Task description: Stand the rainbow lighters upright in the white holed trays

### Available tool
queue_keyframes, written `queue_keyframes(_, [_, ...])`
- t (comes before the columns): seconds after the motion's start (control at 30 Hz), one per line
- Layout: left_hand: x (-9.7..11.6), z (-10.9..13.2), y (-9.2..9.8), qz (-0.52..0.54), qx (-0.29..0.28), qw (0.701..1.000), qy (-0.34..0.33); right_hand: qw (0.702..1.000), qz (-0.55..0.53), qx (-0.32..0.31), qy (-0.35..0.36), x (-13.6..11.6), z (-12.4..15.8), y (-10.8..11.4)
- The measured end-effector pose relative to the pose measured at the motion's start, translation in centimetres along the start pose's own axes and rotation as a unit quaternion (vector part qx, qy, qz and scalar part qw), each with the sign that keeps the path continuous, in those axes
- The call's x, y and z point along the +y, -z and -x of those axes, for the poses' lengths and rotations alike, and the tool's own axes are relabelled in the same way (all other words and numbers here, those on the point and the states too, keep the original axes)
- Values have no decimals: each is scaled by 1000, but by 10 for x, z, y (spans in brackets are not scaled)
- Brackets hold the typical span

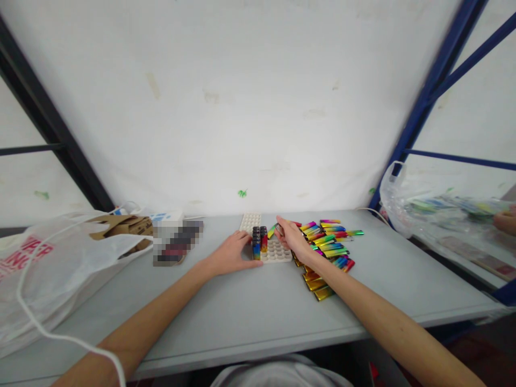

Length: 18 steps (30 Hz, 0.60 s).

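Observation:
A pale tray with rows of round holes (278, 254) lies on the table, with several lighters (257, 248) standing upright in its left part, black tops up. My left hand (231, 252) rests at the tray's left side, thumb and fingers spread about the standing lighters. Over the tray, my right hand (292, 236) pinches a yellow-green lighter (272, 231), held at a tilt; its far end is hidden by the fingers. A loose pile of shiny rainbow-coloured lighters (332, 248) lies just right of the tray, partly behind my right wrist.
Another pale holed tray (250, 221) lies behind the left hand. On the left are a white plastic bag (76, 269), cardboard (135, 228), a white cable (40, 328) and a blurred-out dark object (179, 244). Clear plastic bags (443, 204) and another person's hand (506, 220) are at right.

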<state>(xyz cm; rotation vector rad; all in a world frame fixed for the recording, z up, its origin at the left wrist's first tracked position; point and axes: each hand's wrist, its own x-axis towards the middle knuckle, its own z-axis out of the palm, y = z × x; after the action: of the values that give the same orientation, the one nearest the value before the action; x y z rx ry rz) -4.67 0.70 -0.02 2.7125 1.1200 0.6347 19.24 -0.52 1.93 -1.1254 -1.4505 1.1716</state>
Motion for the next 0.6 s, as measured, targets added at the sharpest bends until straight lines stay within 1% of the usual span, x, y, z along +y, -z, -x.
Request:
queue_keyframes(0.1, [-1,0,0,2,1,1000,-8,998,23,-22,47,-4,1,3])
queue_keyframes(0.2, [-2,0,-1,5,5,1000,-13,990,81,-9,118,-8,3,7])
queue_keyframes(0.27, [-3,0,-2,5,7,1000,-13,975,138,7,175,-11,5,9])
queue_keyframes(0.33, [-3,1,-2,7,8,1000,-16,953,189,18,237,-14,7,11])
queue_keyframes(0.4, [-3,1,-2,11,9,1000,-20,936,221,11,275,-16,10,13])
queue_keyframes(0.47, [-2,1,-1,15,9,1000,-20,930,239,-23,277,-17,12,14])
queue_keyframes(0.53, [-2,1,-1,15,5,1000,-16,930,250,-58,263,-17,13,16])
queue_keyframes(0.6, [-2,1,-1,16,1,1000,-13,930,256,-76,251,-16,12,17])
